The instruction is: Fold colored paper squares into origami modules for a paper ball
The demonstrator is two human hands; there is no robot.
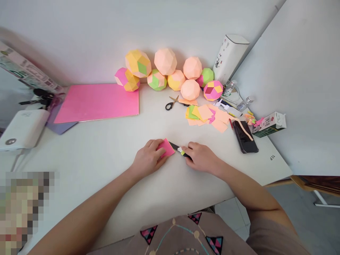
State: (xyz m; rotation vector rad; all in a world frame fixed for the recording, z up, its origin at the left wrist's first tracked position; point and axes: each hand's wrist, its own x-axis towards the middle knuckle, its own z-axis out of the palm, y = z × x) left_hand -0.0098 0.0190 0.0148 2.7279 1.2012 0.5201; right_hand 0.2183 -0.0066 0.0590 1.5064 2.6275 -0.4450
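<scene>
A small pink paper piece [168,148] lies under the fingers of my left hand [151,156], which are bent and pressing on it against the white table. My right hand [201,156] is closed around a utility knife [181,151] with a black and lime-green handle. The dark blade of the knife points left and meets the upper right edge of the pink paper. Beyond my hands lies a pile of cut paper pieces [205,114] in peach, yellow, green and pink. Black-handled scissors [172,103] rest open beside that pile.
Several folded paper balls [165,61] are stacked along the wall. A large pink sheet [101,101] lies at back left near a white device [23,129]. At right are a phone [244,136], a small carton [270,124], glass bottles [245,103] and a white cylinder [230,56].
</scene>
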